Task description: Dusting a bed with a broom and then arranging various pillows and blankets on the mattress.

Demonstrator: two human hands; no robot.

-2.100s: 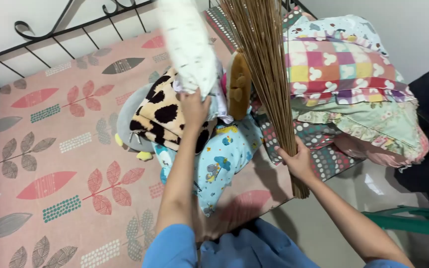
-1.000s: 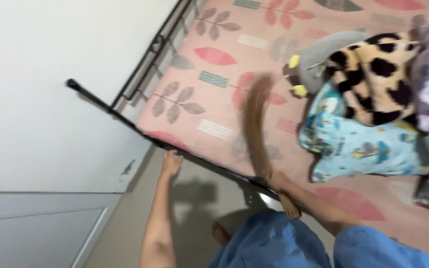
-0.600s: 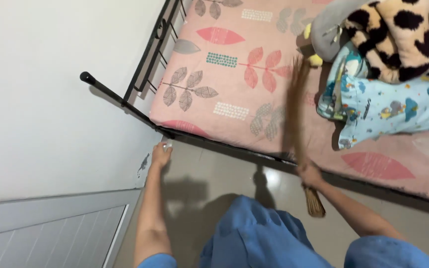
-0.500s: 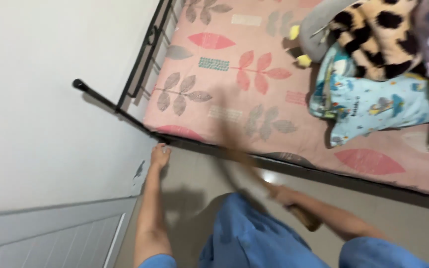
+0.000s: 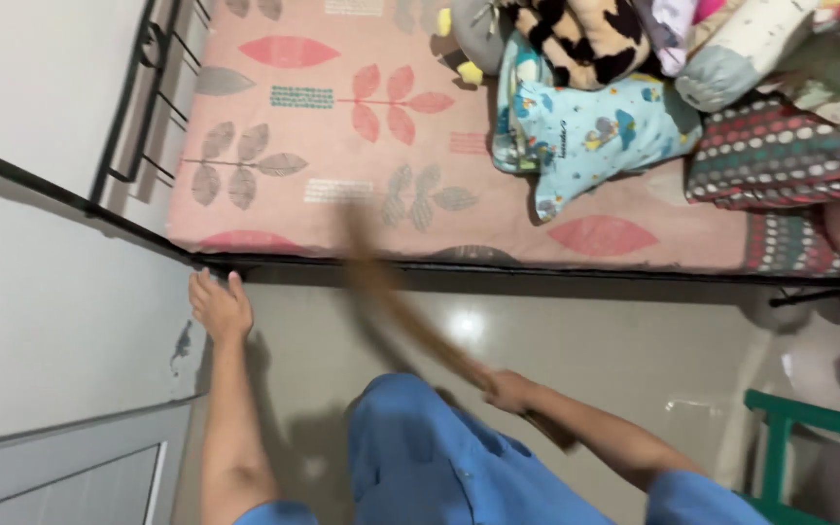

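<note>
Right hand (image 5: 509, 391) grip on blurred stick broom (image 5: 410, 316), bed edge (image 5: 498, 266) near.

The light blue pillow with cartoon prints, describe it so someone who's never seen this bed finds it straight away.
Start at the pink leaf-patterned mattress in its black metal bed frame. At the heap of bedding on its right side, the light blue cartoon-print pillow lies at the front left, below the black-and-cream spotted blanket. It is the only pale blue piece there.

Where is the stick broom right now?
In the head view, the stick broom is near the middle, held in the right hand. It slants up and left over the floor, its blurred tip reaching the bed's dark frame edge.
</note>
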